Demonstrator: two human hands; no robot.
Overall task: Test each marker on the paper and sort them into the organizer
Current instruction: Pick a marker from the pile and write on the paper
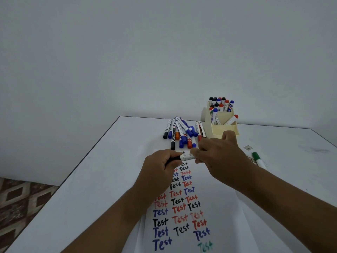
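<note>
White tabletop under a plain pale wall carries everything seen. At the centre a black marker is held level above the paper, its dark end enclosed by the curled fingers of the left hand, its white barrel pinched by the fingertips of the right hand. Whether the cap is being pulled off or pushed on cannot be told. Below the grip, rows of "Test" in black, red, blue and green are written down the sheet; only a narrow strip near its far end looks unwritten. Beyond the grip, a loose pile of markers lies near the paper's far end. Past the right hand, a cream organizer is stood with many markers upright in its rear compartments and one leaning in a front one. Right of the grip, a green marker is laid by itself. For a clean step, the barrel should be kept steady and the cap drawn straight along the axis, not twisted sideways, so the tip is spared and ink is kept off the fingers.
</note>
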